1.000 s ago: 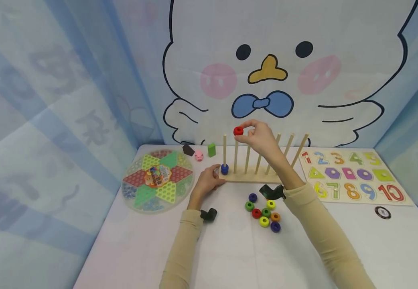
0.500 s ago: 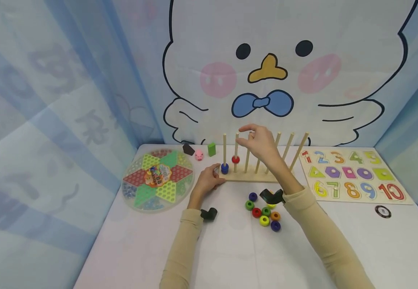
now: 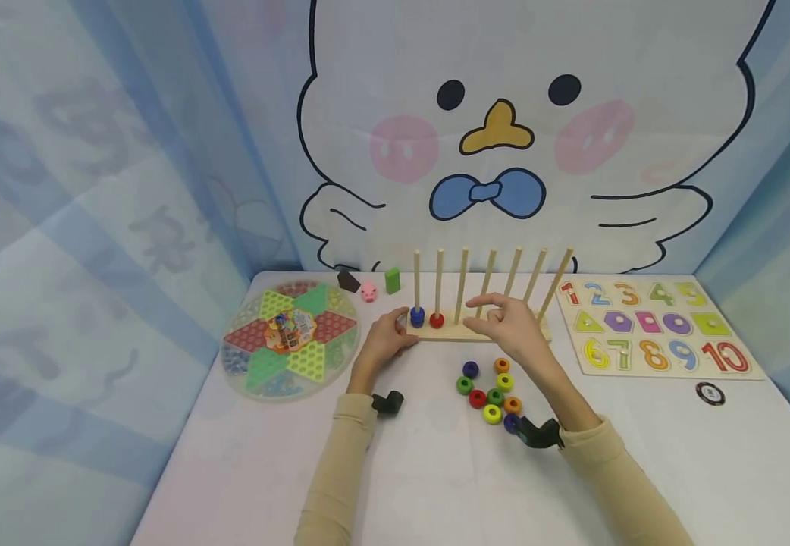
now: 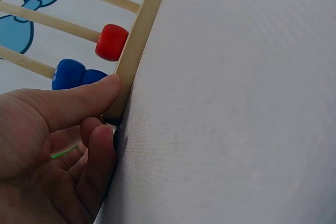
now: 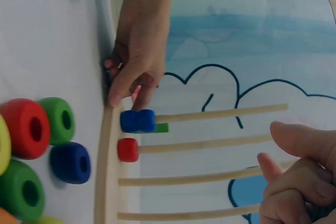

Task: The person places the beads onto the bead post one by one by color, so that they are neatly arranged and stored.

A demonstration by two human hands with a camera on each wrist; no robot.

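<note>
Cartoon-printed curtain behind white table

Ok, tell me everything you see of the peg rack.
The peg rack looks like bare, pale wood: a long, low base with seven upright pegs in a row. It stands on the white table. The leftmost peg carries two blue beads, the next one red bead, all down low. The left hand grips the base's left end; the right hand, in the head view, hides part of the rack.
</note>
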